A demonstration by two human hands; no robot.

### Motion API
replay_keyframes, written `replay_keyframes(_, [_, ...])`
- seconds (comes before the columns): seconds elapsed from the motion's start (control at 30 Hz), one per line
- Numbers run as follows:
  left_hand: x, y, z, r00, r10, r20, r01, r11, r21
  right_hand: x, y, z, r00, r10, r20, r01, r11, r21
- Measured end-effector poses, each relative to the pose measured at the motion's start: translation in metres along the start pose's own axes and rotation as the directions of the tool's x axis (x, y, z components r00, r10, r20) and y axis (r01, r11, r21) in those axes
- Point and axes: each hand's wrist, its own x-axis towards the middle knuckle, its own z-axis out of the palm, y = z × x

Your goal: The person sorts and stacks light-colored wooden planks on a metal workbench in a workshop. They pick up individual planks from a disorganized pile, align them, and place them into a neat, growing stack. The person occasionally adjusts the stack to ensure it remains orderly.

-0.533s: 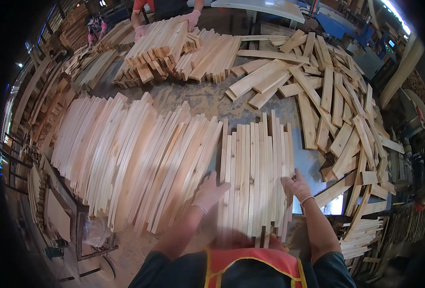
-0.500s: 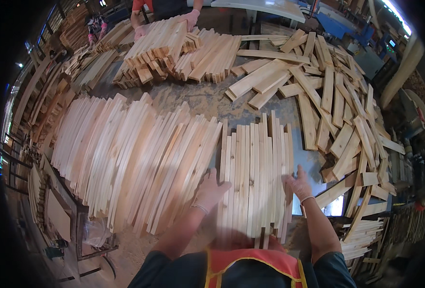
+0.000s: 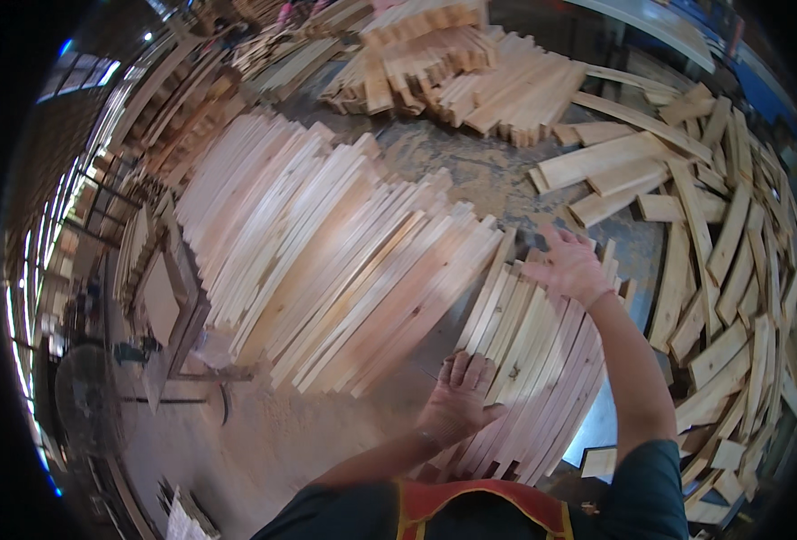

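Note:
Side by side in front of me lies a row of pale wooden strips point(image 3: 542, 360), running away from me with uneven ends. My left hand point(image 3: 460, 396) rests on its near left side, thumb stretched out over the strips and the other fingers slightly bent. Across the far ends of the same row reaches my right hand point(image 3: 574, 265), palm down with fingers spread. Neither hand is wrapped round a strip. A wider row of strips point(image 3: 335, 261) lies to the left, separated from this one by a narrow gap.
Loose boards point(image 3: 722, 261) are heaped along the right side. Stacked strips point(image 3: 524, 85) stand at the back of the dusty grey table point(image 3: 434, 148), with another person's pink-gloved hand point(image 3: 385, 4) at the top edge. A dark frame with a panel point(image 3: 160, 297) stands at left.
My view has turned, shifting the scene. From the two sides of the strip row, my right hand has moved to its far ends and my left hand onto its near left part.

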Motion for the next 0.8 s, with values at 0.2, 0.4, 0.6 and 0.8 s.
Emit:
replay_keyframes(0.2, [0.023, 0.022, -0.005, 0.967, -0.228, 0.113, 0.254, 0.885, -0.390, -0.120, 0.000, 0.000, 0.919, 0.011, -0.393, 0.339, 0.484, 0.807])
replay_keyframes(0.4, [0.100, 0.013, -0.176, 0.931, -0.289, 0.223, 0.361, 0.645, -0.674, -0.220, 0.032, 0.060, 0.739, 0.586, -0.332, 0.134, 0.356, 0.925])
replay_keyframes(0.6, [0.105, -0.103, -0.162, 0.890, -0.314, 0.330, 0.364, 0.926, -0.102, -0.277, 0.074, 0.176, 0.704, 0.689, -0.171, -0.081, 0.317, 0.945])
replay_keyframes(0.8, [0.057, -0.177, -0.086, 0.966, 0.029, -0.257, 0.122, 0.827, 0.549, -0.278, 0.082, 0.186, 0.654, 0.755, -0.053, -0.346, 0.361, 0.866])
